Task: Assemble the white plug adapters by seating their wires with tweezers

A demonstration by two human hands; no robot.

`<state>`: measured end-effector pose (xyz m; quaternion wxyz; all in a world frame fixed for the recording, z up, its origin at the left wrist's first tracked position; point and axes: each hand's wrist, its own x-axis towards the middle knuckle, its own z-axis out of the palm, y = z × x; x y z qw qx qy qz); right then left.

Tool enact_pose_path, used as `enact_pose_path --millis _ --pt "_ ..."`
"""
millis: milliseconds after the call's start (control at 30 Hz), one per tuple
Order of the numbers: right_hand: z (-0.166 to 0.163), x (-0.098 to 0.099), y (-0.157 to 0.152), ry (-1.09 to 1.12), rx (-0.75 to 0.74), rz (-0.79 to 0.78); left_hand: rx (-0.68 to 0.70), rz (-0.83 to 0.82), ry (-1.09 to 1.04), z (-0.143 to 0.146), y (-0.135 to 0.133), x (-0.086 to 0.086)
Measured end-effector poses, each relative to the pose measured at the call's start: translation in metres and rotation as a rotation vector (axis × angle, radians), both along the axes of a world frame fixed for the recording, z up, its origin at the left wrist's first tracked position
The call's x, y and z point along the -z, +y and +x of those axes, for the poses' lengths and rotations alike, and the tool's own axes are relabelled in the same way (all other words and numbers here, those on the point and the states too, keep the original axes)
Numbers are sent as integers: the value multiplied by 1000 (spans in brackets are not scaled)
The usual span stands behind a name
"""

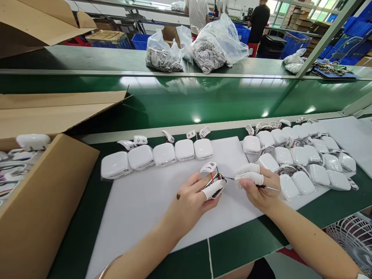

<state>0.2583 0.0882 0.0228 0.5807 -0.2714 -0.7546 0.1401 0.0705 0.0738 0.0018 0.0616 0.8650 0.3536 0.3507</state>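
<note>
My left hand (192,201) is closed round a small white plastic housing (220,190), tilted so its inside shows. Coloured wires (217,177) run from it to a small white cover piece (208,167) above my fingers. In my right hand (263,188) is a pair of tweezers (269,188); the thin dark tip points left, into or close by the wires. White finger cots cover some fingers on both hands. Left of my hands stands a row of several white housings (164,154), each with a small part behind it. More white housings (299,155) are grouped on the right.
A cardboard box (43,209) with more white parts stands at the left edge. White sheeting (139,205) covers the green table. Beyond lies a green conveyor belt (180,100), then a shelf with filled plastic bags (209,50). Two people are in the background. A white fan (353,232) is low right.
</note>
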Motion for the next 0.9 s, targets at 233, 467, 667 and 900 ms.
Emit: enact_pose_path --millis 233,467,667,900 --pt "-12 4 -3 -179 117 77 24 8 -9 0 2 3" --pt "-28 -11 14 -131 321 -281 -39 69 37 7 0 2" --pt "-23 -26 15 -32 260 -256 -40 86 -8 6 0 1" --pt "-29 -7 16 -115 254 -70 -58 60 -32 6 1 2"
